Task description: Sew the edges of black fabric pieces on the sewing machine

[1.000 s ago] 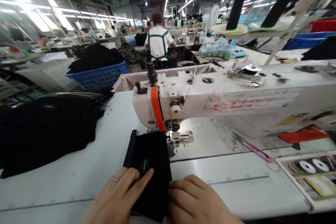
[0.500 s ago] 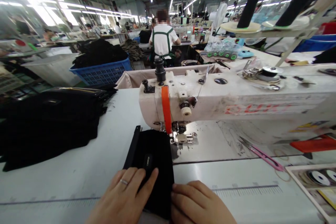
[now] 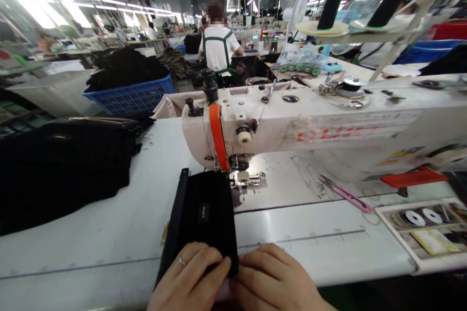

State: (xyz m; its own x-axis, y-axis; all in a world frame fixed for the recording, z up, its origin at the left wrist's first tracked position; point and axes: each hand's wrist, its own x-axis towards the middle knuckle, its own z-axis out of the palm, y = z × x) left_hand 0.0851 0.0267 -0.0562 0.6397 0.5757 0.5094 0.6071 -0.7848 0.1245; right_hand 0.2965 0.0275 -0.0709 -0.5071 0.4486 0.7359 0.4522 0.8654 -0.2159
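A black fabric piece (image 3: 215, 209) with a small lettered label (image 3: 204, 212) lies flat on the table, its far right corner beside the presser foot (image 3: 243, 178) of the sewing machine (image 3: 277, 126). A dark strip runs along its left side, with a bit of gold metal (image 3: 165, 233) at that edge. My left hand (image 3: 193, 277), with a ring on one finger, is closed on the near end of the piece. At the near right corner my right hand (image 3: 272, 277) pinches the fabric edge, its fingertips close to my left thumb.
Black fabric pieces (image 3: 65, 170) are stacked at left. Pink-handled thread snips (image 3: 346, 197) lie under the machine arm. A tray of bobbins (image 3: 419, 218) sits at right. Behind are a blue basket (image 3: 131, 99) of black cloth and a person (image 3: 219, 48) with their back to me.
My left hand has slid off the label area to the near end of the fabric, closer to my right hand. The view has shifted, bringing more of the bobbin tray in.
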